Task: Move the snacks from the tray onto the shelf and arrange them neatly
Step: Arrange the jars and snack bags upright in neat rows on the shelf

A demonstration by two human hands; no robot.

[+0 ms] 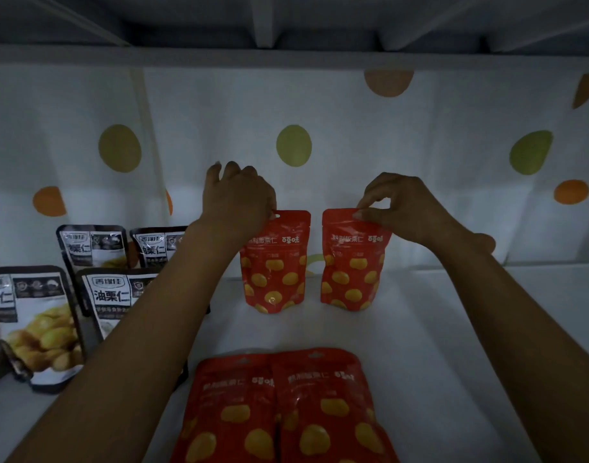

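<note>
Two red stand-up pouches stand upright at the back of the shelf (430,332), a little apart, just in front of a dotted curtain (293,111). The left hand (239,198) grips the top corner of the left red pouch (274,265); the back of the hand hides the contact, though it looks like a pinch with the other fingers lifted free. The right hand (406,208) pinches the sealed top strip of the right red pouch (353,262) between thumb and fingertips.

These packs look light and soft: thin glossy film, bulging at the belly and flat at the seal, so probably slippery in the middle and easy to crumple. The stiff top seam is the sensible hold (it also lets the gusseted base settle flat), and a gentle touch should be enough to square them.

Two more red pouches (323,409) stand side by side, touching, at the shelf's near edge. To the left stand four black-and-white pouches (116,299) in two rows.

The red packs carry white lettering that looks like 百草味, beside a line ending 板栗仁. The black-and-white ones read 油栗仁; their upper logo is too blurred to read.
</note>
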